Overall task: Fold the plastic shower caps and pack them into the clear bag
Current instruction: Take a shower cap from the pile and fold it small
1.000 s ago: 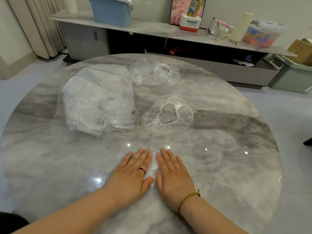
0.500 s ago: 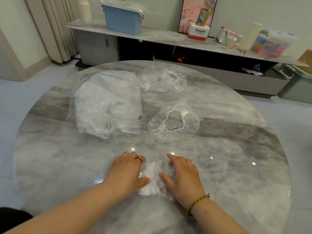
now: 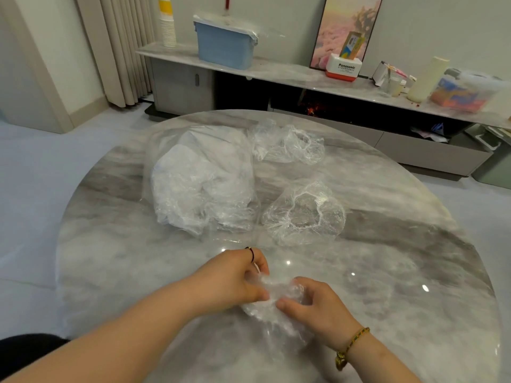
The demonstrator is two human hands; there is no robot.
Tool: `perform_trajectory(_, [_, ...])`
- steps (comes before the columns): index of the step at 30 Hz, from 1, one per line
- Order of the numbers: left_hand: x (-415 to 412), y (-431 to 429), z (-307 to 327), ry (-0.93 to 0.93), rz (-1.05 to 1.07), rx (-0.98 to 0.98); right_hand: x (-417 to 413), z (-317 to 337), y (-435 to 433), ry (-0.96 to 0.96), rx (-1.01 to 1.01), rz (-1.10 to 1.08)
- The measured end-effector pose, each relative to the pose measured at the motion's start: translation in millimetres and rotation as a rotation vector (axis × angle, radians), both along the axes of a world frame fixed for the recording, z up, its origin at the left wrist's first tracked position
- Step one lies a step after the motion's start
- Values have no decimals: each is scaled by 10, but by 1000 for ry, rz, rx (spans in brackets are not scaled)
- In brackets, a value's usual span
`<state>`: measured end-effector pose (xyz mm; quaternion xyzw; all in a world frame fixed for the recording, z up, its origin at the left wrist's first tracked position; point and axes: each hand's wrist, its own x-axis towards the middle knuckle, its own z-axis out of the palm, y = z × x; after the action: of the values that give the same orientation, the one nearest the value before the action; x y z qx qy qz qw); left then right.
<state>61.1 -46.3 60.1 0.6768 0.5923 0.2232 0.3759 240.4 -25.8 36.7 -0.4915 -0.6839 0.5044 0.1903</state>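
Note:
A folded, crumpled clear shower cap [image 3: 272, 299] lies at the near middle of the round marble table [image 3: 401, 286]. My left hand [image 3: 232, 277] grips its left side with curled fingers, and my right hand [image 3: 318, 308] pinches its right side. A clear bag [image 3: 201, 183] stuffed with white folded caps lies beyond my hands at the left. One open shower cap [image 3: 304, 214] rests to the right of the bag. Another crumpled cap [image 3: 287, 145] sits at the far side of the table.
A low marble shelf [image 3: 276, 73] runs along the wall behind the table, with a blue lidded bin [image 3: 225, 45], stacked paper cups [image 3: 167, 23], a Panasonic box [image 3: 344, 69] and other clutter. Curtains [image 3: 121, 51] hang at the left. The table's edges curve away on both sides.
My hands, flat and pressing the cap a second ago, have curled their fingers round it and gathered it up slightly. The view has tilted up and back.

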Motion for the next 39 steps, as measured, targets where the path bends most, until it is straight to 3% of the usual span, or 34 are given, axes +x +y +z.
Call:
perform_trajectory(3, [-296,70,184,-17,113,46,-80,56,68,139,-82,-201])
perform_trajectory(6, [-645,166,384,14,594,405,-361,193,212,338,-137,-276])
perform_trajectory(9, [-897,205,450,197,857,516,-864,364,375,362,-141,-210])
perform_trajectory(14, [-1071,317,364,341,779,271,-1695,536,687,364,-293,-146])
perform_trajectory(17, [-1121,411,301,377,717,247,-2080,559,849,276,-326,-115])
perform_trajectory(23, [-1135,439,299,215,735,298,-2504,410,1087,-102,-81,-27])
perform_trajectory(28, [-1257,444,275,37,821,250,-2595,323,1117,-439,291,20])
perform_trajectory(31, [-1262,447,286,5,859,258,-2596,328,1126,-402,446,-4])
perform_trajectory(39, [-1208,421,297,46,839,337,-2229,394,847,-193,590,22])
